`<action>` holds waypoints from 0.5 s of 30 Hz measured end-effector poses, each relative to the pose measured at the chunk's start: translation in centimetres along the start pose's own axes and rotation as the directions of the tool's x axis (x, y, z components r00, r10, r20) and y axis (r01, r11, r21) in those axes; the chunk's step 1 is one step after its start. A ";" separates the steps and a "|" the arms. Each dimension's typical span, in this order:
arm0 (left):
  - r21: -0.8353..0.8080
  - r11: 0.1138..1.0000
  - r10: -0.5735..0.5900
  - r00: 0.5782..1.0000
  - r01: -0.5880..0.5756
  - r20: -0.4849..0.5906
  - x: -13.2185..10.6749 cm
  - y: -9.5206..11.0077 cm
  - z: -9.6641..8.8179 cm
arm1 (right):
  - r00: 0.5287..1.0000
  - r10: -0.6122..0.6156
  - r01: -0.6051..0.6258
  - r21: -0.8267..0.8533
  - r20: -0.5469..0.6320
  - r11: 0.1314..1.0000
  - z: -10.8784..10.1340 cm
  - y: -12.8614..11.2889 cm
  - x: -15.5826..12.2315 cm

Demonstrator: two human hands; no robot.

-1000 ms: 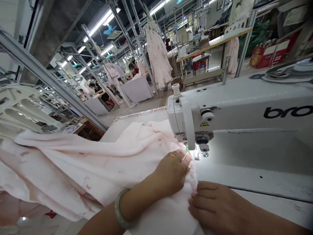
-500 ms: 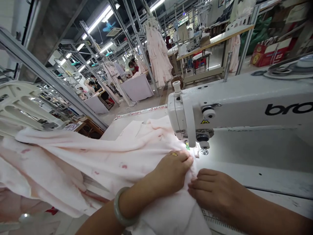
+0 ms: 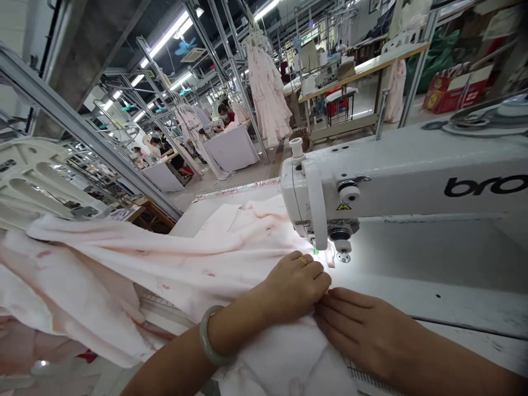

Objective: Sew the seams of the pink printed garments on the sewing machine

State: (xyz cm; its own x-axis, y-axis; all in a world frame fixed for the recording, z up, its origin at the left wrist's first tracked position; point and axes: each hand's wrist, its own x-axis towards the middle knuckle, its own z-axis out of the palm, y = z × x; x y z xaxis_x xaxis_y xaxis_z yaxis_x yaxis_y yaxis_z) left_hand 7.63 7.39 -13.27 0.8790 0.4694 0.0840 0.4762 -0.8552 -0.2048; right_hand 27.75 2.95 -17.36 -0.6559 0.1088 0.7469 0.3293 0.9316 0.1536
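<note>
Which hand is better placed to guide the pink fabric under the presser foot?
Left hand, probably: it lies on the pink fabric just beside the presser foot; the right hand sits further back.

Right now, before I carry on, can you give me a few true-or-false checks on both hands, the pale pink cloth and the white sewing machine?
1. The left hand rests on the pale pink fabric, close to the head of the white sewing machine. True.
2. The right hand is up on top of the machine. False: it lies flat and low at the fabric's edge, right beside the left hand.
3. A pale green bangle sits on the left wrist. True.
4. The fabric is folded in a neat stack. False: it spreads loosely away to the left.
5. A gold ring shows on a left-hand finger. True.
</note>
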 end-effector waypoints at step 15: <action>-0.232 0.933 -0.287 0.958 0.276 -0.012 -2.5 1.6 -1.5 | 0.988 0.079 -0.101 0.169 0.130 0.980 1.3 0.4 -1.6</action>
State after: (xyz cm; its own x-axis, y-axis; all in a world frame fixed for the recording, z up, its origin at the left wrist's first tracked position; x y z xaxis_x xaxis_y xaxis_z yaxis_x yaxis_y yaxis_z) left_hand 6.20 4.54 -12.34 0.7058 0.6922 0.1508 0.6926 -0.7190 0.0585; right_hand 28.09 3.55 -19.35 -0.7104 0.2260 0.6665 0.2740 0.9611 -0.0339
